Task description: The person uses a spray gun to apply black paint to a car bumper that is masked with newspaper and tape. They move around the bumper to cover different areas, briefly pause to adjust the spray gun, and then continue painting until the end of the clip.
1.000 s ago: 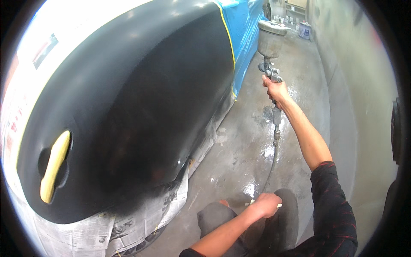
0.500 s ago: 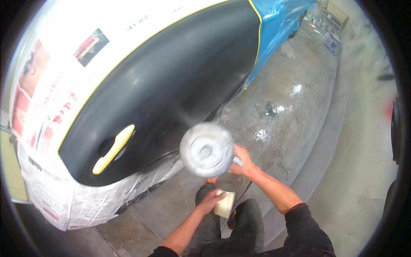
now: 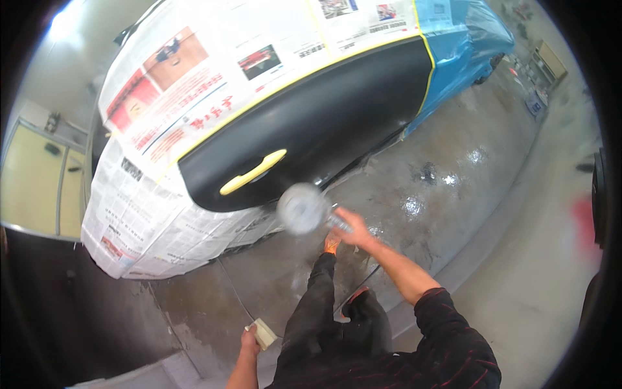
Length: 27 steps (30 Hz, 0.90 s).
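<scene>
My right hand (image 3: 350,228) is wrapped round the handle of a spray gun (image 3: 302,209), whose round grey paint cup faces up at me. The gun is in front of the lower edge of a black car door panel (image 3: 337,126), and I cannot tell how far apart they are. A yellow door handle (image 3: 253,172), seemingly covered with tape, crosses the panel. Low on the left, my left hand (image 3: 249,340) grips a folded cream cloth or pad (image 3: 265,333), away from the car.
Newspaper sheets (image 3: 149,214) edged with yellow tape cover the car around the panel. Blue plastic film (image 3: 460,48) wraps its far end. A hose (image 3: 363,285) runs near my legs over the wet concrete floor (image 3: 427,214). A wall curves along the right.
The view has shifted, so the car sits farther off and more of the left side shows. My left hand with the cream cloth has moved left, away from the spray gun.
</scene>
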{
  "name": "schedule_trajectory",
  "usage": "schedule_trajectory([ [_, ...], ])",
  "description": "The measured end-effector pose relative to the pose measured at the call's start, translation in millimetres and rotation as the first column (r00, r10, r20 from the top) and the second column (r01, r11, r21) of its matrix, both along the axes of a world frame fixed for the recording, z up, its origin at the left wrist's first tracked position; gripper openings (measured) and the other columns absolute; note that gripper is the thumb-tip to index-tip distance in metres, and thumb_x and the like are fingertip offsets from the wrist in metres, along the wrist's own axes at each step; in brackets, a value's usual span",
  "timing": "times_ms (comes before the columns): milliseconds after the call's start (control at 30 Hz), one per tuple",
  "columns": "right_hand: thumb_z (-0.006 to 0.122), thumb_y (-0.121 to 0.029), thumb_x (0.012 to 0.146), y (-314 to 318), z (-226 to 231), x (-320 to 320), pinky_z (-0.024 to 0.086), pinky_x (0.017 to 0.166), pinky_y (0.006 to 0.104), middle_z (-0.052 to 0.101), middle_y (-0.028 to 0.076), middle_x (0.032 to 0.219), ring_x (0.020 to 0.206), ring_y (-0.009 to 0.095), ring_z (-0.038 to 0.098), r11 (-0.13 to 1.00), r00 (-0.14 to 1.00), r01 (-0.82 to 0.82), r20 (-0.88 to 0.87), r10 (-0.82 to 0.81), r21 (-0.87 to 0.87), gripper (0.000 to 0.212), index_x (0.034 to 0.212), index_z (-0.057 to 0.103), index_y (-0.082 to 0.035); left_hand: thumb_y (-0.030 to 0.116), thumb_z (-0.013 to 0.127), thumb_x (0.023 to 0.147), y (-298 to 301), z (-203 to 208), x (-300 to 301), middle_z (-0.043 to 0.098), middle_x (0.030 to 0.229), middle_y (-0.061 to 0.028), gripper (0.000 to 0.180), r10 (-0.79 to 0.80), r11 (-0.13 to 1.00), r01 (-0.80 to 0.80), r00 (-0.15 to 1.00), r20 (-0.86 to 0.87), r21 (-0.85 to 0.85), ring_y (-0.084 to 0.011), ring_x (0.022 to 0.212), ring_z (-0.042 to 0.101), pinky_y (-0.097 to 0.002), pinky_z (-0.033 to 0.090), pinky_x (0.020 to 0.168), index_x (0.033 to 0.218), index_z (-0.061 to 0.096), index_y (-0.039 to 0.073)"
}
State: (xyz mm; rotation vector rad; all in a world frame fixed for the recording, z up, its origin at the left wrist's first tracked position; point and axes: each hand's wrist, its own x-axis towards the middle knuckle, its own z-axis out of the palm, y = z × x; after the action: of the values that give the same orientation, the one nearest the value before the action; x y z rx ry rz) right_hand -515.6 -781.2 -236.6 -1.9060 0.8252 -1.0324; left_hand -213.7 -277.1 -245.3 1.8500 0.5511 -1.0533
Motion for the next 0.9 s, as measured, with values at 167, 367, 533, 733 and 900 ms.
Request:
schedule_trajectory([
  [167,0.075,-0.009,0.092,-49,30,-40,0.053,0.076,0.0337,0.068,0.007,0.092,0.081,0.016,0.063,0.951,0.958,0.277,0.036,-0.284,0.140,0.014,0.102,0.066,-0.005,0.025,0.065,0.101,88,-11,-13,0.068,0.118,-0.0169,0.039,-0.047,0.994,0.054,0.997,-0.067,0.100,-0.0353,0.108,0.069,-0.0528,0.055,0.096,0.131,0.058,0.001],
  [367,0.072,-0.008,0.096,-59,69,-39,0.051,0.076,0.0309,0.063,0.003,0.084,0.079,0.013,0.056,0.854,0.871,0.481,0.001,-0.491,0.195,0.012,0.102,0.062,-0.005,0.026,0.066,0.101,74,-32,-34,0.072,0.107,-0.0134,0.035,-0.190,0.981,0.192,0.978,-0.086,0.022,-0.0307,0.095,0.072,-0.0480,0.058,0.086,0.125,0.061,0.001],
  [533,0.076,-0.014,0.092,-6,101,24,0.054,0.077,0.0390,0.069,0.013,0.089,0.080,0.028,0.067,0.938,0.935,0.331,-0.171,-0.311,0.101,0.021,0.107,0.061,-0.009,0.026,0.072,0.099,19,-32,-42,0.072,0.099,-0.0060,0.026,-0.238,0.970,0.238,0.971,0.013,-0.055,-0.0209,0.087,0.069,-0.0392,0.056,0.079,0.113,0.067,0.004],
  [733,0.075,-0.014,0.087,46,133,80,0.054,0.079,0.0506,0.072,0.016,0.098,0.096,0.044,0.068,0.969,0.939,0.212,-0.301,-0.167,0.125,0.032,0.113,0.058,-0.014,0.024,0.073,0.098,23,-21,-49,0.072,0.097,-0.0039,0.022,-0.238,0.964,0.240,0.971,0.035,-0.111,-0.0182,0.087,0.068,-0.0370,0.056,0.079,0.109,0.069,0.005],
  [900,0.077,-0.017,0.087,68,148,89,0.053,0.086,0.0481,0.071,0.016,0.101,0.104,0.042,0.066,0.982,0.962,0.082,-0.270,-0.033,0.170,0.031,0.112,0.059,-0.013,0.023,0.072,0.099,80,-9,-75,0.072,0.100,-0.0055,0.024,-0.231,0.973,0.231,0.970,0.071,0.014,-0.0205,0.087,0.069,-0.0392,0.057,0.079,0.112,0.069,0.004],
])
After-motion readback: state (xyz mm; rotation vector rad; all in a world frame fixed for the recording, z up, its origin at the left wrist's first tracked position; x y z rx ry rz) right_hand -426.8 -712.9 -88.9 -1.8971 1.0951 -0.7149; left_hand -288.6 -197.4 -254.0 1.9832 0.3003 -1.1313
